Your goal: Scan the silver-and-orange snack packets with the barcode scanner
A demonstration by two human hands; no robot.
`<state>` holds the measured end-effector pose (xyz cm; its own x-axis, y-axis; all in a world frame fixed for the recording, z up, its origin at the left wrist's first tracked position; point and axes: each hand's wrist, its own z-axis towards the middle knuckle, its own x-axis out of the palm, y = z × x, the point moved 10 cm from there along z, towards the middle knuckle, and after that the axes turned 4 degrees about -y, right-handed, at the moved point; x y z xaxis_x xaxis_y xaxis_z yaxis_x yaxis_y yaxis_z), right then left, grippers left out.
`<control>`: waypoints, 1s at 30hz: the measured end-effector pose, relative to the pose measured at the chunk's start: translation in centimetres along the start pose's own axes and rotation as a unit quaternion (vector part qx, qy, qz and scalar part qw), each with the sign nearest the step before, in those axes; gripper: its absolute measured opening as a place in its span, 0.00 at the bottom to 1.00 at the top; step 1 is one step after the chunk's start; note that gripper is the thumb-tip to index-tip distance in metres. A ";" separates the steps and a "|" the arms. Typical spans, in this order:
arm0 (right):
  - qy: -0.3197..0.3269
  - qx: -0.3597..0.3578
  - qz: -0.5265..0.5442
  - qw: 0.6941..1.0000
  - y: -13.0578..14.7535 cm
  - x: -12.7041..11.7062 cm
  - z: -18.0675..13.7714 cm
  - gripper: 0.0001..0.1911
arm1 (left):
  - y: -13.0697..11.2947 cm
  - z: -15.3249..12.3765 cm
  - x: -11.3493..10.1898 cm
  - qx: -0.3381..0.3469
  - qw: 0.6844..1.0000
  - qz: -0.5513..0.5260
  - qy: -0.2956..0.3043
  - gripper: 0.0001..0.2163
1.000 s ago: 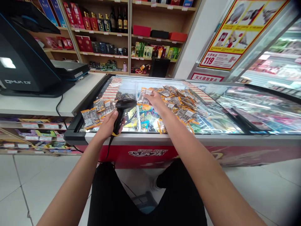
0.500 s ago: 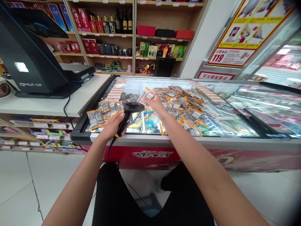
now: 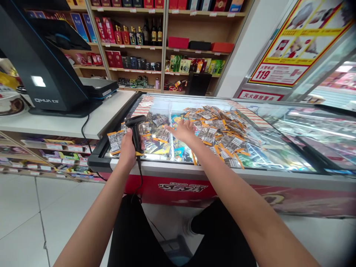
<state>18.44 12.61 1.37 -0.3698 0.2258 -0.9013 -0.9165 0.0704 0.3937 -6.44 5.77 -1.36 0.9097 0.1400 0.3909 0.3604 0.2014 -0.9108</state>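
Observation:
My left hand [image 3: 128,149] is wrapped around the handle of a black barcode scanner [image 3: 136,130], its cord hanging down the freezer front. The scanner's head is raised over small clear packets with orange edges [image 3: 114,141] at the left of the glass top. My right hand [image 3: 183,130] holds nothing, thumb out to the left and fingers apart, at the left side of a large pile of similar packets [image 3: 215,124]. Just left of its thumb, a single packet [image 3: 161,135] lies on the glass. The scanner partly covers the packets behind it.
Beneath the packets is a chest freezer [image 3: 178,165] with a glass lid and goods inside. On the left, a black checkout machine [image 3: 55,81] stands on a white counter [image 3: 83,124]. Shelves [image 3: 133,46] of bottles and boxes line the back.
My right hand has let go of the packet, which now lies on the glass, and its fingers have spread. My left hand has moved the scanner left and turned it.

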 end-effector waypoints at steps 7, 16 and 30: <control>0.075 -0.157 0.031 0.984 4.3 1.9 -3.6 0.18 | 0.2 0.0 0.1 0.000 1.000 0.020 0.002 0.22; 0.085 -0.222 0.176 0.955 9.8 3.9 -6.2 0.09 | 0.2 -0.1 0.1 0.023 0.999 0.035 0.021 0.22; -0.136 0.016 -0.126 0.983 -8.3 -7.2 -4.3 0.33 | 0.2 -1.3 2.0 0.013 0.987 0.092 0.129 0.22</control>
<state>28.07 6.21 3.75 -0.0732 0.4484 -0.8908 -0.9671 0.1861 0.1732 -4.27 4.85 -0.94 0.9829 -0.0743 0.1687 0.1812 0.2199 -0.9585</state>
